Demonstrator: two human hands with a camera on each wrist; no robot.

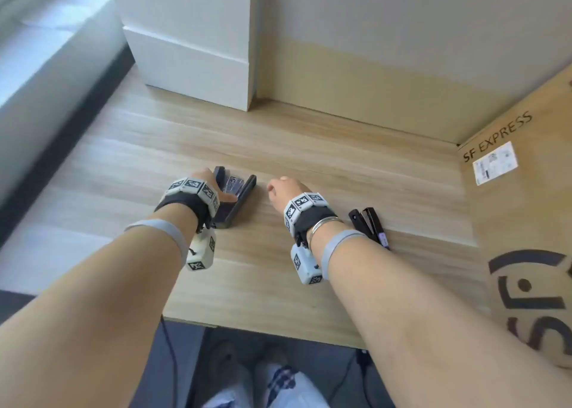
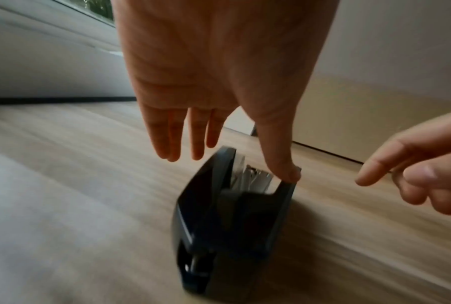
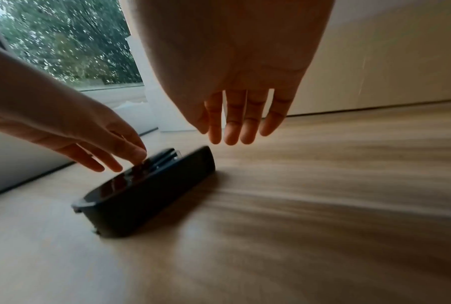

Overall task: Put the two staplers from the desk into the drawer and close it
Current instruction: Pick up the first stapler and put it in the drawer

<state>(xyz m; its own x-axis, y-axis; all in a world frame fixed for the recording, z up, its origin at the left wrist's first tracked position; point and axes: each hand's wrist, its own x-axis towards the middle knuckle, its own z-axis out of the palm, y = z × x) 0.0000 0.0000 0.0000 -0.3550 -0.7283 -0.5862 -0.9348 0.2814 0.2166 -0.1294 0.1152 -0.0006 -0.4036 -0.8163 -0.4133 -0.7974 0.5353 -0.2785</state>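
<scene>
stapler [image 1: 236,200] on its side on bench [image 1: 309,166], left hand [image 2: 219,82] spread over it, thumb touching; right hand [image 3: 235,72] loose, empty. small stapler [image 1: 370,226] near right wrist. rigid, smooth: grip across body.

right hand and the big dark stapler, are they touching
Apart. The right wrist view shows the right hand hanging open above the desk, clear of the big dark stapler.

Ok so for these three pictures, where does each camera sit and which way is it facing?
Head: looks down on the desk, both forearms, the left hand, the right hand and two staplers.
Left wrist: looks along the left hand at the large stapler.
Right wrist: looks along the right hand, leftward.
All three share the large stapler; only the head view shows the small stapler.
</scene>
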